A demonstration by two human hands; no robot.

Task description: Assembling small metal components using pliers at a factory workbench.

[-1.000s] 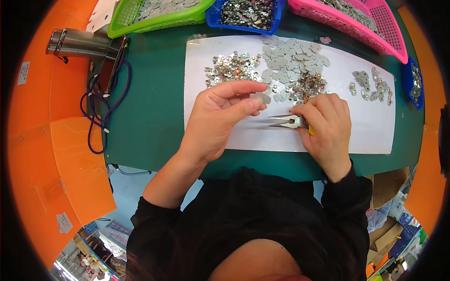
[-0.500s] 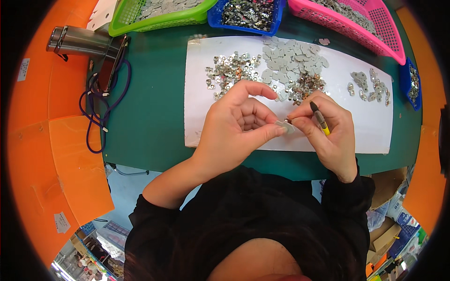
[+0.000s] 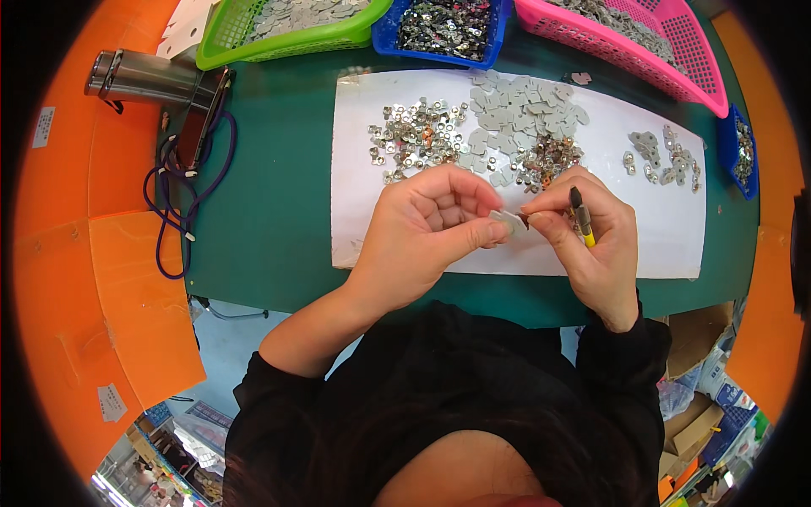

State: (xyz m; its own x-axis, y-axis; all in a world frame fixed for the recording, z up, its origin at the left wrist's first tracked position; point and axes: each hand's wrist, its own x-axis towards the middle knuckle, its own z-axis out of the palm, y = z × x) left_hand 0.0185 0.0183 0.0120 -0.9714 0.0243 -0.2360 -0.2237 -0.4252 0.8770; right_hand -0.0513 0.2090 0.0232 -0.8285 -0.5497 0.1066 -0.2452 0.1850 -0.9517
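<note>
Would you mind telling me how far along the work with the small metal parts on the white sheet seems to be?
Possibly done: a small group of metal pieces lies apart at the sheet's right end. In hand: the left hand pinches a flat grey metal plate while the right hand brings a yellow-handled tool to it. Left: sizeable piles of shiny small parts and flat grey plates remain on the white sheet.
</note>
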